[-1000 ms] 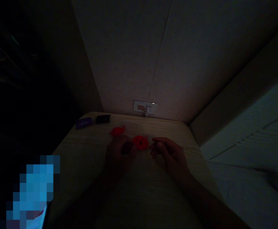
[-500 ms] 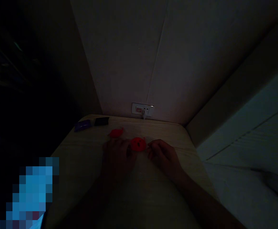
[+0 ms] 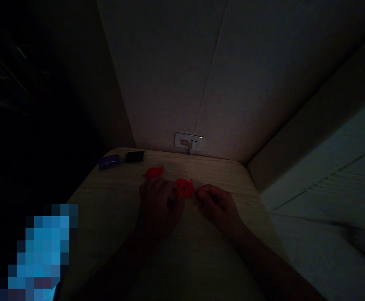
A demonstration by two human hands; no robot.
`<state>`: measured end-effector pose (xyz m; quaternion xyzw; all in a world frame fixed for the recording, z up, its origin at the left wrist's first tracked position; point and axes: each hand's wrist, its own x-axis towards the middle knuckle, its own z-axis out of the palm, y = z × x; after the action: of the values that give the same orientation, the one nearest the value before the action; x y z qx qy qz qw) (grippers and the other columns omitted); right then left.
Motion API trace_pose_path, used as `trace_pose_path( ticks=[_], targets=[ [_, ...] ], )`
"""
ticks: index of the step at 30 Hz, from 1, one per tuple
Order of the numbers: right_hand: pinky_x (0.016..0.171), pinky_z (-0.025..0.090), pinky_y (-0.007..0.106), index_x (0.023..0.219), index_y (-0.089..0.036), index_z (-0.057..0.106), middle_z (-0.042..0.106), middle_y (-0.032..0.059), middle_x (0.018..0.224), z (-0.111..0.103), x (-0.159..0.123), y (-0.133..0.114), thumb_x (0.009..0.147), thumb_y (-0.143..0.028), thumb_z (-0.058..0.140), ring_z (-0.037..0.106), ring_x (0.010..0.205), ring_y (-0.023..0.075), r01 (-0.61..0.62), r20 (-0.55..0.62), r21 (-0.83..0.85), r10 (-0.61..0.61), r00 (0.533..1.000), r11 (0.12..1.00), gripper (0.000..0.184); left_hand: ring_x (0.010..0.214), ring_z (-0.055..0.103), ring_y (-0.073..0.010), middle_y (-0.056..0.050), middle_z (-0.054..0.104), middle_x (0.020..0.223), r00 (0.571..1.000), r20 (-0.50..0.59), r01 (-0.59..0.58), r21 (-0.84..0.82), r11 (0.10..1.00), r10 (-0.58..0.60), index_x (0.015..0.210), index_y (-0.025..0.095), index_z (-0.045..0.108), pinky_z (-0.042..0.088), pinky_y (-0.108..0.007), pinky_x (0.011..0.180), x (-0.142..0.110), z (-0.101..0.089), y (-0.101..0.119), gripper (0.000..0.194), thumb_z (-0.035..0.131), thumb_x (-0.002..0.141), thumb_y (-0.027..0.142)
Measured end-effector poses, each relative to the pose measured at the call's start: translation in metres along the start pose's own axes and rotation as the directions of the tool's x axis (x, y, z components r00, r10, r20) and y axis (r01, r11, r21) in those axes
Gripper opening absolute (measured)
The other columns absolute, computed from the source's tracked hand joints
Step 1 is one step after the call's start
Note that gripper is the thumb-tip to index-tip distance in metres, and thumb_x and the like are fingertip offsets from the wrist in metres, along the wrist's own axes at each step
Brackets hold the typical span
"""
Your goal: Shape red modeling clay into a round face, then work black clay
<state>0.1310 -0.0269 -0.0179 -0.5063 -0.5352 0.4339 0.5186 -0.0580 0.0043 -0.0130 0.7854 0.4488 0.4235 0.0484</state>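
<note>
Free room: table (image 3: 245, 184) right of the right hand (image 3: 217, 205). Obstacles: round red piece (image 3: 188, 190) between it and the left hand (image 3: 160, 205); wall (image 3: 166, 83) behind, with protruding plug (image 3: 191, 147).

From where I stand, I can read no lettering, number or brand on anything; it's too dim.

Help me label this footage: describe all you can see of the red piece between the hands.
The red piece is roundish, with dark spots or holes, perhaps plastic. The left hand overlaps its left edge; the right hand touches or nearly touches its right edge. Whether it rests on the table is unclear.
</note>
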Motion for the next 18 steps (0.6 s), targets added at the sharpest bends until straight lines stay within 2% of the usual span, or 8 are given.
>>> trace_pose_path(
  ticks=[2, 4, 7, 11, 13, 15, 17, 18],
  targets=[
    [0.051, 0.049, 0.023, 0.091, -0.019, 0.072, 0.068, -0.0009, 0.064, 0.0, 0.0, 0.0, 0.082, -0.043, 0.08, 0.06, 0.052, 0.0119, -0.04, 0.02, 0.147, 0.037, 0.999, 0.988, 0.026, 0.087, 0.062, -0.0259, -0.006, 0.069, 0.086, 0.999, -0.023, -0.05, -0.118, 0.992, 0.048, 0.087, 0.019, 0.064, 0.047, -0.045, 0.086, -0.001, -0.001, 0.005, 0.002, 0.066, 0.086, 0.019],
    [0.049, 0.052, 0.024, 0.087, -0.02, 0.073, 0.072, -0.0002, 0.065, 0.0, 0.0, -0.001, 0.075, -0.039, 0.087, 0.062, 0.049, 0.0122, -0.08, 0.058, 0.24, 0.068, 0.996, 0.967, 0.027, 0.088, 0.064, -0.0241, -0.005, 0.07, 0.088, 0.996, -0.011, -0.092, -0.235, 0.968, 0.092, 0.092, 0.018, 0.065, 0.049, -0.041, 0.084, -0.003, 0.0, 0.01, 0.009, 0.07, 0.086, 0.023],
    [0.049, 0.055, 0.025, 0.071, -0.02, 0.074, 0.075, 0.002, 0.066, -0.001, -0.001, -0.003, 0.069, -0.036, 0.092, 0.066, 0.051, 0.0138, -0.088, 0.084, 0.273, 0.068, 0.994, 0.958, 0.024, 0.09, 0.067, -0.0211, -0.004, 0.073, 0.092, 0.985, -0.017, -0.164, -0.356, 0.92, 0.169, 0.101, 0.017, 0.068, 0.051, -0.035, 0.082, -0.006, 0.0, 0.014, 0.018, 0.073, 0.089, 0.029],
    [0.047, 0.053, 0.024, 0.067, -0.022, 0.078, 0.074, 0.0012, 0.064, -0.002, -0.002, -0.003, 0.064, -0.039, 0.094, 0.064, 0.049, 0.0133, -0.052, 0.075, 0.327, 0.029, 0.997, 0.943, 0.024, 0.085, 0.071, -0.0163, -0.002, 0.077, 0.091, 0.978, -0.059, -0.209, -0.393, 0.896, 0.202, 0.102, 0.02, 0.073, 0.053, -0.03, 0.079, -0.006, -0.002, 0.012, 0.013, 0.07, 0.093, 0.03],
    [0.047, 0.053, 0.025, 0.068, -0.022, 0.079, 0.074, 0.0011, 0.064, -0.002, -0.002, -0.003, 0.066, -0.04, 0.094, 0.063, 0.048, 0.0126, -0.048, 0.084, 0.323, 0.022, 0.996, 0.945, 0.023, 0.083, 0.072, -0.0158, -0.001, 0.078, 0.09, 0.982, -0.05, -0.189, -0.392, 0.901, 0.184, 0.1, 0.022, 0.075, 0.053, -0.029, 0.076, -0.006, -0.003, 0.011, 0.01, 0.069, 0.094, 0.028],
    [0.049, 0.054, 0.026, 0.077, -0.023, 0.081, 0.074, 0.0009, 0.063, -0.003, -0.002, -0.002, 0.07, -0.04, 0.091, 0.064, 0.049, 0.0134, -0.04, 0.086, 0.315, 0.013, 0.996, 0.948, 0.021, 0.08, 0.073, -0.0156, -0.001, 0.078, 0.088, 0.989, -0.031, -0.145, -0.426, 0.893, 0.146, 0.098, 0.023, 0.077, 0.054, -0.028, 0.073, -0.005, -0.005, 0.011, 0.008, 0.07, 0.093, 0.025],
    [0.051, 0.055, 0.027, 0.093, -0.024, 0.081, 0.074, 0.0007, 0.064, -0.003, -0.003, -0.002, 0.079, -0.042, 0.085, 0.066, 0.051, 0.0147, -0.012, 0.076, 0.287, -0.01, 0.997, 0.958, 0.023, 0.077, 0.072, -0.015, 0.0, 0.078, 0.086, 1.0, -0.003, -0.015, -0.48, 0.877, 0.015, 0.095, 0.023, 0.077, 0.055, -0.026, 0.069, -0.003, -0.008, 0.011, 0.007, 0.072, 0.09, 0.022],
    [0.053, 0.055, 0.027, 0.099, -0.024, 0.079, 0.075, 0.0011, 0.067, -0.002, -0.004, -0.002, 0.082, -0.042, 0.082, 0.067, 0.054, 0.0153, 0.012, 0.061, 0.236, -0.028, 0.998, 0.972, 0.025, 0.073, 0.071, -0.0145, 0.0, 0.078, 0.086, 0.995, -0.005, 0.085, -0.509, 0.856, -0.101, 0.094, 0.024, 0.077, 0.055, -0.025, 0.065, 0.0, -0.009, 0.011, 0.007, 0.072, 0.089, 0.022]
  ],
)
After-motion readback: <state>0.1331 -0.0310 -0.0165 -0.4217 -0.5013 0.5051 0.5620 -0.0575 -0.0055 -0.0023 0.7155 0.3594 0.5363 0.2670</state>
